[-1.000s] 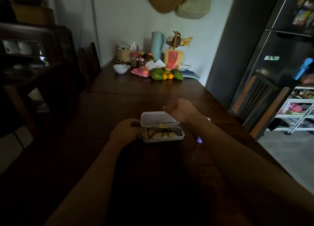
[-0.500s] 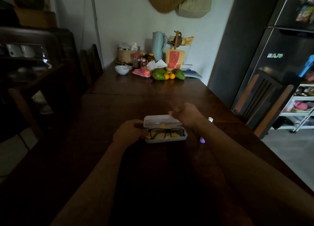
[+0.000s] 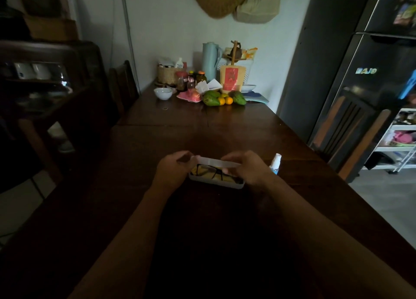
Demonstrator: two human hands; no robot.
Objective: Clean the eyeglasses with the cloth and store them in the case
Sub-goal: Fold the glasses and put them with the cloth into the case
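Dim kitchen, long dark wooden table [image 3: 225, 220], light only at the far wall.

My left hand [image 3: 174, 171] pinches the left end of the lid [image 3: 216, 162], thumb below and fingertips above. My right hand [image 3: 244, 168] pinches the right end in the same way. Neither hand is spread and neither holds anything else. The lid stands partly lowered over the pale glasses case [image 3: 216, 184], which rests flat on the table between my hands.

The black-framed eyeglasses [image 3: 210, 170] lie folded inside the case, on top of the yellow cloth [image 3: 216, 176]. I cannot tell whether the temples sit clear of the rim.

A small spray bottle [image 3: 275, 162] stands upright just beside my right hand, apart from the case. Well apart, at the far end of the table, are a white bowl [image 3: 163, 93], green fruit [image 3: 211, 99], oranges [image 3: 226, 100] and a pale blue jug [image 3: 209, 60]. A dark refrigerator [image 3: 371, 85] stands to the right.

Judgement: cleaning appears done and storing is in hand, so the task is nearly complete. The next move calls for both hands to bring the lid down evenly onto the base and press until it seats, with no frame or cloth caught at the edge
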